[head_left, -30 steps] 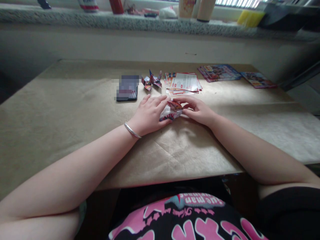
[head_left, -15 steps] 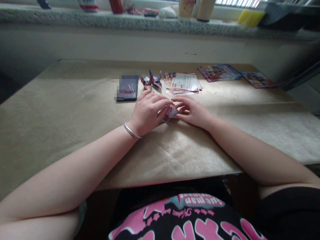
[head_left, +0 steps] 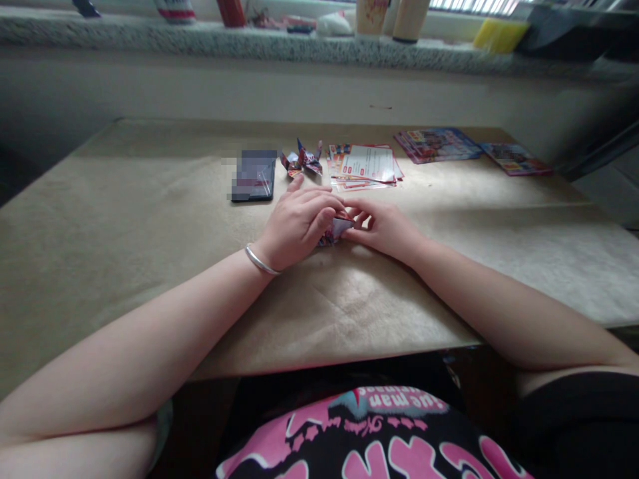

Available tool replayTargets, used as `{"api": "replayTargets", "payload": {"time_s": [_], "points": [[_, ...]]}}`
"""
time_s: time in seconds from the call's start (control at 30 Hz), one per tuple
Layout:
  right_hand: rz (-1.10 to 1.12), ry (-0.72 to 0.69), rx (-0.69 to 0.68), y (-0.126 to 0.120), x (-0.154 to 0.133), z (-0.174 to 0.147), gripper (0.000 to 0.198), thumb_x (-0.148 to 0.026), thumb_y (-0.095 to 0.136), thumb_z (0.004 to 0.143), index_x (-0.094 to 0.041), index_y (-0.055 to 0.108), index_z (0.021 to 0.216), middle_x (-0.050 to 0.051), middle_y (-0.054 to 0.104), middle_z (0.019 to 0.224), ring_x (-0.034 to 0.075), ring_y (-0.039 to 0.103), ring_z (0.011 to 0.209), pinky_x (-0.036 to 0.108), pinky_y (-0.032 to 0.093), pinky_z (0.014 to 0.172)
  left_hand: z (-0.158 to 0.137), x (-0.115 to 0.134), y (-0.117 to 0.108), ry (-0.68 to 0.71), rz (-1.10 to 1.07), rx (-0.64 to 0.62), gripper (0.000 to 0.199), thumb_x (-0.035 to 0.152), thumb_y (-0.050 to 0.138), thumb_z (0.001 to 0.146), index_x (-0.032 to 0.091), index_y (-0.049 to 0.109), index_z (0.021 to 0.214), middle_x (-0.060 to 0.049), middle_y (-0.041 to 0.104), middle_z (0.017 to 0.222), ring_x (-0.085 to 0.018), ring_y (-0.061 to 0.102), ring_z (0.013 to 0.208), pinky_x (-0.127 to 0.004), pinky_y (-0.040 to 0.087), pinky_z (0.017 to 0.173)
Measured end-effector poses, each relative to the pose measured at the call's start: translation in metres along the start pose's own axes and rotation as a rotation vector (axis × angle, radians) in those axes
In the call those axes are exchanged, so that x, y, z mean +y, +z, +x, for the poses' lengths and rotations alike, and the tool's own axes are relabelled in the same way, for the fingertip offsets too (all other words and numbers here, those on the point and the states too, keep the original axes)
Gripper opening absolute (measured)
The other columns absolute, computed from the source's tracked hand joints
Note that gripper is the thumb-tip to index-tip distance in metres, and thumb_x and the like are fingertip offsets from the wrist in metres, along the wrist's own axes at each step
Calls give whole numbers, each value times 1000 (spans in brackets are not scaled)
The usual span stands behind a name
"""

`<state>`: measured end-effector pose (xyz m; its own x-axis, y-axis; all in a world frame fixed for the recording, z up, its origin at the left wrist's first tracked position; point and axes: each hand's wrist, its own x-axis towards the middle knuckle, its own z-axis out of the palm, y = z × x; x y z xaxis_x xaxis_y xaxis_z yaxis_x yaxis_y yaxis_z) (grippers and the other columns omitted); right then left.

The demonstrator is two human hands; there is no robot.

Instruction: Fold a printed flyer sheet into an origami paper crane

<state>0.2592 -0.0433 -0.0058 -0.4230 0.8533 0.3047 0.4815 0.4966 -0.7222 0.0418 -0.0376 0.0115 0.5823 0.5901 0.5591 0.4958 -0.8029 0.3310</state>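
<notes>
A small piece of folded printed paper (head_left: 327, 235), colourful with a white patch, lies on the table between my hands. My left hand (head_left: 302, 216), with a silver bangle at the wrist, covers its left side and presses on it with bent fingers. From the right, my right hand (head_left: 379, 223) pinches the paper's edge between thumb and fingers. Much of the paper is hidden under the left hand. Just beyond the left fingers stand folded paper cranes (head_left: 302, 161) of similar printed paper.
A dark phone (head_left: 257, 176) lies left of the cranes. To their right is a stack of printed sheets (head_left: 367, 164). Farther right rest glossy cards (head_left: 442, 145) and another printed pile (head_left: 516, 158). Cups and a yellow object (head_left: 500, 35) stand on the granite windowsill (head_left: 279, 43).
My left thumb has lifted and shifted over the paper. The right fingers have drawn closer together on the paper's edge, and its white patch now shows at a different angle.
</notes>
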Motion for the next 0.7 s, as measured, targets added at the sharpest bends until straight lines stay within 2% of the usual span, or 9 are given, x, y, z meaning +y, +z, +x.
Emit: {"api": "replayTargets", "payload": {"time_s": [0.07, 0.17, 0.27, 0.4, 0.47, 0.57, 0.7], "points": [[14, -14, 11, 0, 0, 1, 46, -27, 74, 79, -25, 66, 124, 2, 72, 99, 13, 61, 71, 30, 54, 69, -1, 0, -1, 34, 4, -67, 50, 53, 27, 102, 22, 64, 115, -9, 67, 129, -22, 58, 127, -50, 21, 125], [-4, -47, 3, -1, 1, 1, 41, -26, 73, 78, -22, 68, 118, 3, 72, 99, 12, 60, 70, 29, 54, 68, -4, -1, 1, 46, 73, -161, 52, 56, 50, 93, 20, 53, 130, -14, 55, 145, -27, 51, 135, -55, 17, 125], [-16, -54, -24, -1, 2, 1, 45, -26, 76, 76, -21, 67, 120, 3, 71, 97, 11, 59, 68, 27, 52, 65, -6, -4, 4, 13, 103, -180, 60, 52, 62, 86, 17, 46, 133, -16, 57, 141, -29, 52, 135, -57, 16, 125], [-39, -58, -38, -1, 4, 0, 51, -23, 78, 73, -21, 66, 123, 2, 70, 96, 11, 58, 69, 27, 52, 65, -8, -9, 9, -50, 136, -215, 75, 56, 71, 76, 17, 43, 133, -15, 62, 130, -33, 56, 128, -61, 16, 124], [-67, -62, -32, -1, 4, 0, 50, -21, 77, 74, -21, 67, 123, 2, 69, 94, 11, 58, 68, 26, 51, 65, -8, -9, 11, -74, 152, -230, 74, 55, 71, 76, 17, 44, 133, -14, 63, 129, -33, 56, 127, -62, 15, 124], [-96, -70, -1, -1, 3, 0, 45, -18, 75, 75, -19, 69, 120, 2, 67, 89, 10, 58, 66, 26, 52, 65, -8, -7, 11, -74, 172, -186, 66, 51, 70, 79, 18, 47, 131, -13, 63, 128, -32, 56, 127, -59, 17, 124], [-81, -106, 76, -1, 1, 0, 38, -18, 72, 77, -20, 71, 115, 2, 65, 90, 8, 57, 62, 26, 53, 64, -6, -5, 10, -26, 210, -49, 64, 49, 73, 78, 21, 49, 131, -9, 66, 121, -30, 60, 120, -58, 18, 124]]}}
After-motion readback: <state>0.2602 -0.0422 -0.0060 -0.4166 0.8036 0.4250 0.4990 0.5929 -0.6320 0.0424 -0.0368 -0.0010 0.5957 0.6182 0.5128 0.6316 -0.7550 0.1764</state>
